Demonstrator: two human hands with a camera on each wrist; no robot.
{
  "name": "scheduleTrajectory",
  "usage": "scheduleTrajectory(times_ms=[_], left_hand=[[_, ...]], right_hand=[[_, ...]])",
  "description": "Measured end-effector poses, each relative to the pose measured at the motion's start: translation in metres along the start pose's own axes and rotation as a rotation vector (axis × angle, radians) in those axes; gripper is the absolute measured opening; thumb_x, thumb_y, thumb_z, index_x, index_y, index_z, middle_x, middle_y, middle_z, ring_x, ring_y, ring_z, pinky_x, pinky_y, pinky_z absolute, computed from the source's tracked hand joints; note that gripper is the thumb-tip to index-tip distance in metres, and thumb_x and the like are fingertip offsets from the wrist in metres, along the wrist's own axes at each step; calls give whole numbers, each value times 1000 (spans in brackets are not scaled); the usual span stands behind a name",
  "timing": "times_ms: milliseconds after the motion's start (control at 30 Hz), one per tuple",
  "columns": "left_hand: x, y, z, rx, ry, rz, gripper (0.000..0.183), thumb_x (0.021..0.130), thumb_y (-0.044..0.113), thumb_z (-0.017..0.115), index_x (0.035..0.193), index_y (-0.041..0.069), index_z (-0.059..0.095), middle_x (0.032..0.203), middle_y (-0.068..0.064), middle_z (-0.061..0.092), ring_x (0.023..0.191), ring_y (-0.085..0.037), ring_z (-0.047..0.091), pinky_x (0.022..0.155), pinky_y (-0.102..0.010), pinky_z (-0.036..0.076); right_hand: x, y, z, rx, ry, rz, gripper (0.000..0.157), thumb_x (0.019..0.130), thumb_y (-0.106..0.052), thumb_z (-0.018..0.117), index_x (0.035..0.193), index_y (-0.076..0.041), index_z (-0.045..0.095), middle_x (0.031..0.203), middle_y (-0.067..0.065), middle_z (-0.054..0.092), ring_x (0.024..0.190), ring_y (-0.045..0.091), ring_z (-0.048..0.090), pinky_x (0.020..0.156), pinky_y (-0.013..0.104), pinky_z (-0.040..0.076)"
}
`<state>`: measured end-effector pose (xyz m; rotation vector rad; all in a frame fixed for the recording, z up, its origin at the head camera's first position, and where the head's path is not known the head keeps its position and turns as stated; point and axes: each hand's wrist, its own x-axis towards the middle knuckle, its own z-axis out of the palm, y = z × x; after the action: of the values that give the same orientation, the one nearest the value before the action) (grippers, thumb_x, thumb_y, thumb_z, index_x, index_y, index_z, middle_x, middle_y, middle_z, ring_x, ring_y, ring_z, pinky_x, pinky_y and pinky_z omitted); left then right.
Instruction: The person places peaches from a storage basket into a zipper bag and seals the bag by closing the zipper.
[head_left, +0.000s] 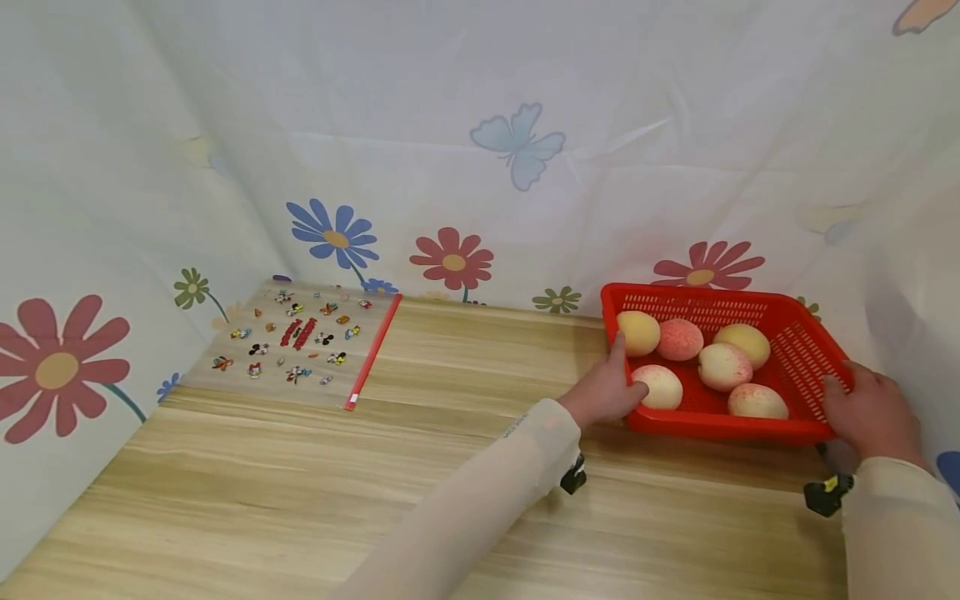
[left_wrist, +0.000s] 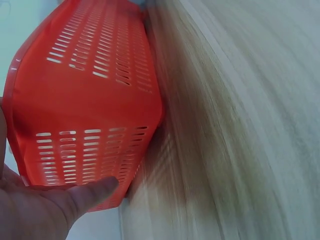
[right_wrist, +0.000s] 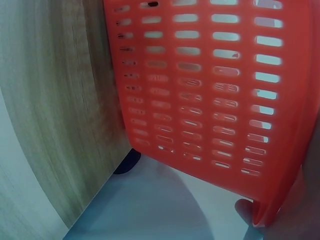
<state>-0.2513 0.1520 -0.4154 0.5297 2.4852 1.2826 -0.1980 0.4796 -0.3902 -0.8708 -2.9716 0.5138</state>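
Note:
A red plastic basket (head_left: 720, 429) with slotted walls stands at the right of the table, its base close against the wood in both wrist views. Several peaches (head_left: 725, 367) lie inside, some yellow, some pink or speckled. My left hand (head_left: 603, 390) grips the basket's left end at the rim; in the left wrist view a finger of this hand (left_wrist: 55, 205) stretches along the slotted outer wall. On the other end, my right hand (head_left: 873, 417) holds the right rim. One fingertip (right_wrist: 245, 210) shows beside that rim in the right wrist view, and the rest of the hand is mostly hidden.
A clear zip bag (head_left: 262, 383) with cartoon prints and a red slider edge lies flat at the table's back left. Flower-patterned white curtains (head_left: 450, 100) hang behind and along both sides of the wooden table (head_left: 300, 483).

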Motion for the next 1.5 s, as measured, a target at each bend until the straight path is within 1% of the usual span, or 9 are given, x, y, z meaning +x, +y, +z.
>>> scheduleTrajectory(times_ms=[67,200,300,467,533,667,833,1267,1500], left_hand=[[0,0,0,-18,-2,-1,89,92,26,59,157,21,-1,83,-5,58,59,-16,58,56,-24,50],[-1,0,-1,-57,1,-5,89,92,24,60,157,22,-1,107,-7,58,63,-15,58,57,-24,50],[-1,-1,-2,-87,-2,-12,89,92,23,60,157,24,-2,115,-8,55,64,-15,58,57,-24,51],[-2,-4,-3,-119,-10,-10,90,93,21,59,156,26,-3,100,-7,57,59,-17,58,55,-26,51],[-3,-5,-4,-119,-10,-1,90,92,21,59,157,25,-4,100,-7,57,61,-17,58,56,-25,51],[-4,-7,-6,-112,-12,4,90,92,22,59,157,25,-3,115,-9,57,70,-16,59,61,-24,50],[-4,-10,-8,-88,-8,18,89,92,23,60,157,22,-1,139,-9,50,87,-14,57,74,-22,49],[-7,-18,-19,-71,-22,36,88,93,23,59,157,19,0,140,-11,48,82,-15,57,67,-22,48],[-8,-26,-26,-43,-17,51,85,93,24,58,157,18,2,156,-9,34,100,-17,52,83,-24,46]], right_hand=[[0,0,0,-1,1,3,69,104,-40,26,149,8,10,137,41,24,107,49,34,96,66,38],[0,-2,0,-1,0,7,69,103,-40,27,149,9,10,138,42,24,110,51,33,98,67,36],[0,-3,-1,9,-8,9,70,103,-41,27,149,9,10,138,42,25,110,51,33,98,67,36],[-1,-1,-2,44,-22,-20,71,103,-41,29,148,12,11,131,40,34,101,47,41,88,61,45],[-2,0,-3,56,-30,-33,71,103,-40,30,147,13,12,126,39,37,98,46,43,81,57,48],[-2,2,-4,74,-45,-44,69,103,-38,29,145,15,16,121,37,41,94,44,45,72,49,48],[-2,4,-3,70,-45,-62,66,103,-35,29,144,16,18,117,36,43,92,42,46,70,46,47],[-3,5,-4,91,-99,-84,66,98,-25,32,148,11,7,124,39,38,94,44,44,72,49,45],[-2,6,-3,153,-171,-65,69,100,-29,32,151,6,1,131,39,34,98,44,43,70,45,48]])
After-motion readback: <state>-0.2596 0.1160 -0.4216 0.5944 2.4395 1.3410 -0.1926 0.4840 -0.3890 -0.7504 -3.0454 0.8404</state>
